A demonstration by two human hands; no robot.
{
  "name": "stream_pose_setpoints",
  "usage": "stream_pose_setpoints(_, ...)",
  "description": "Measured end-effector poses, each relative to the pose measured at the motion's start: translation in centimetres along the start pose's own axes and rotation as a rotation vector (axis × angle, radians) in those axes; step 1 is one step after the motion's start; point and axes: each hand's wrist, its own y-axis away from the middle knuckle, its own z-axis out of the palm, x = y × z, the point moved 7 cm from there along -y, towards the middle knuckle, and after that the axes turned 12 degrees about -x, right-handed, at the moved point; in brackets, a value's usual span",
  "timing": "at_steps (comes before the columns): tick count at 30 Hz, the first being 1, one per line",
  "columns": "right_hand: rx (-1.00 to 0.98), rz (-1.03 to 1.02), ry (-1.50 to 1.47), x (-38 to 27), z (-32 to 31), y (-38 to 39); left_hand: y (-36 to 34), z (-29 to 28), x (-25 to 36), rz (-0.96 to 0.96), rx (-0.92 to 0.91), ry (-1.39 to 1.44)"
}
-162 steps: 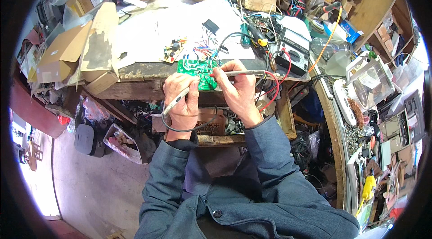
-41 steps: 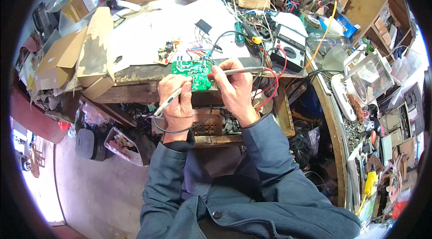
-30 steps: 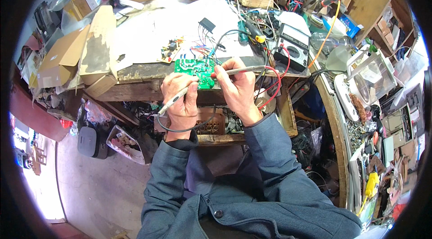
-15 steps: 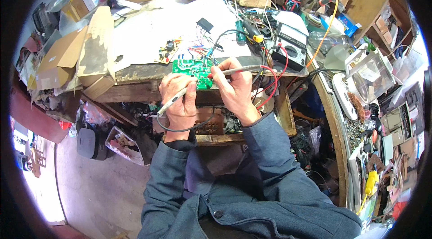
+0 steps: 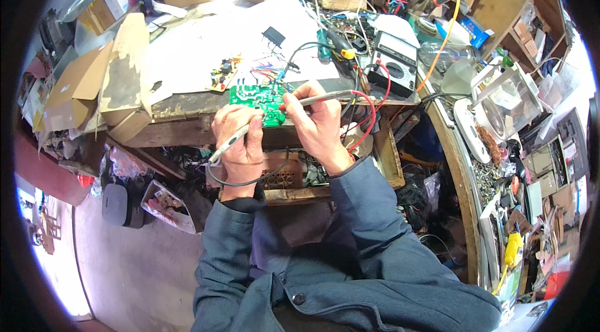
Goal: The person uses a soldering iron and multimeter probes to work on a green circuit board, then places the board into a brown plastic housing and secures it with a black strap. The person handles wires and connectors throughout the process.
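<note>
A green circuit board [image 5: 251, 93] is tilted at the front edge of the bench, coloured wires running from its back. My left hand [image 5: 237, 148] is closed round a pale test probe [image 5: 232, 141] with a black lead; its tip is hidden near the board's lower edge. Between the thumb and fingers of my right hand [image 5: 320, 127] is a second test probe [image 5: 326, 97], reddish at the tip, its red lead curling right. That tip meets or nearly meets the board's right side. An analogue multimeter [image 5: 395, 60] lies to the right on the bench.
A small black box-shaped part [image 5: 273, 36] and a second small board [image 5: 225, 73] lie on white sheeting. Behind the multimeter are tangled wires, and a green-handled screwdriver [image 5: 324, 46] lies left of it. An open drawer [image 5: 392, 160] sits below the bench; cardboard boxes [image 5: 125, 76] crowd the left.
The whole scene has shifted slightly left in the picture. Both hands keep their holds on the probes at the board, with little visible movement against it.
</note>
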Motion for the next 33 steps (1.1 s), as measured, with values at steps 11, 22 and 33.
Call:
stream_pose_setpoints(11,0.032,-0.012,-0.097,0.08,0.20,-0.14,0.12,-0.13,-0.24,0.011,0.033,0.003)
stream_pose_setpoints(22,-0.012,0.024,-0.099,0.06,0.20,-0.10,-0.04,-0.07,-0.08,0.005,0.035,0.008)
stream_pose_setpoints(33,-0.008,0.023,-0.062,0.19,0.27,-0.13,0.14,-0.03,-0.37,0.007,0.019,-0.005)
